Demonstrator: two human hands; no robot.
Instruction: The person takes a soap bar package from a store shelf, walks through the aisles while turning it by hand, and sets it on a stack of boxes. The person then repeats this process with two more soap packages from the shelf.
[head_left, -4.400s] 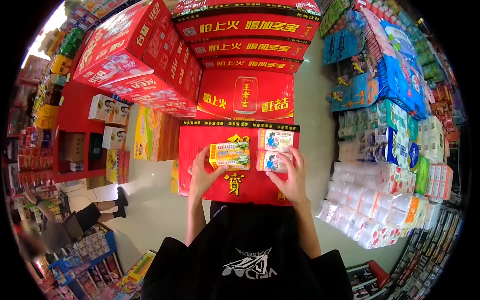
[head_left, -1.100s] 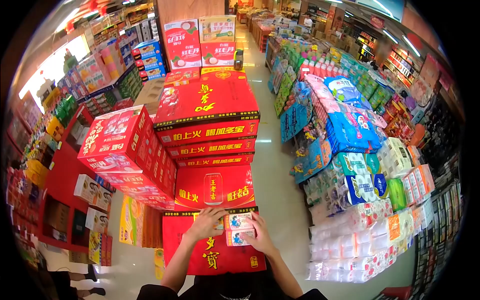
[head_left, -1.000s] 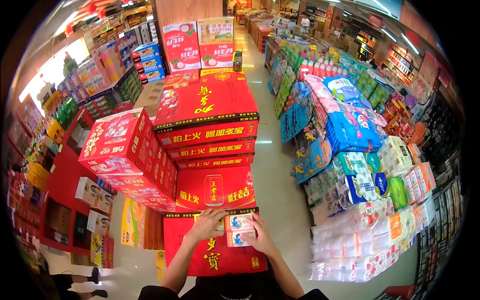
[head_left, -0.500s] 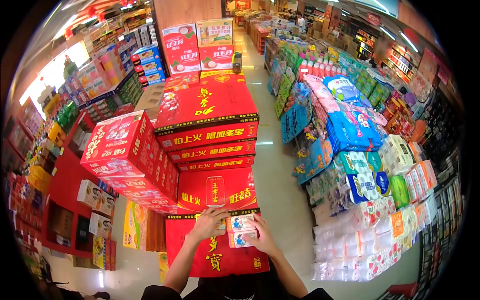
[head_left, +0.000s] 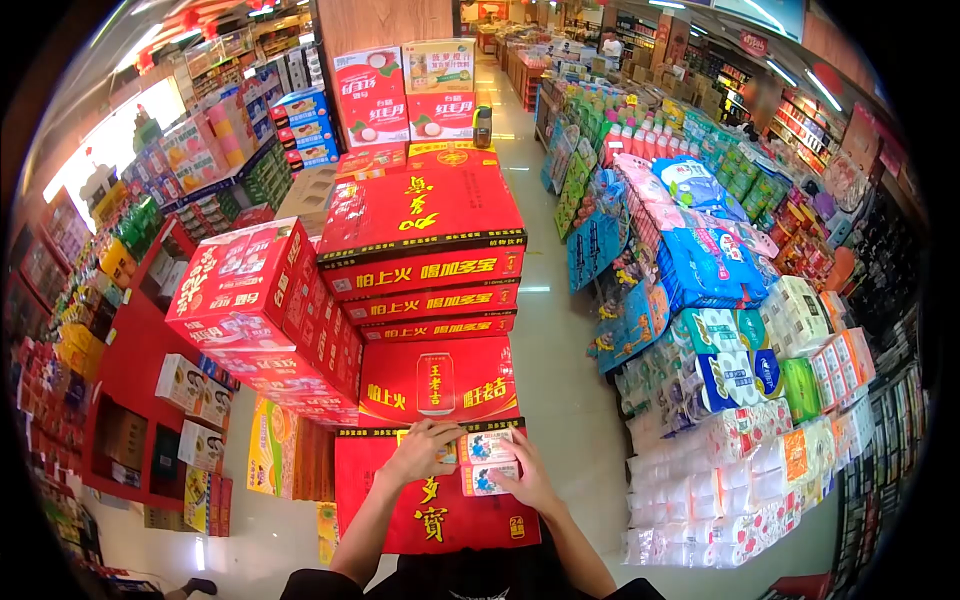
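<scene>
Two small white packs with orange ends and a blue cartoon figure, an upper pack [head_left: 488, 446] and a lower pack [head_left: 484, 479], lie one above the other on a red drink carton [head_left: 385, 525]. My right hand [head_left: 532, 472] grips their right side, thumb on the lower pack and fingers by the upper one's far edge. My left hand [head_left: 422, 452] is closed beside their left ends, fingertips at the upper pack. Under its fingers shows part of a yellowish item, mostly covered, whose kind I cannot make out.
Ahead are a red carton with a can picture [head_left: 435, 385] and a taller stack of red cartons [head_left: 420, 225]. Red-and-white boxes [head_left: 250, 300] rise at left. Across the aisle [head_left: 540, 330] on the right stand tissue packs [head_left: 715, 470] and blue packages [head_left: 710, 265].
The view has shifted slightly, so the surroundings sit a little further right and lower. Both hands and the two white packs stay in nearly the same place on the carton.
</scene>
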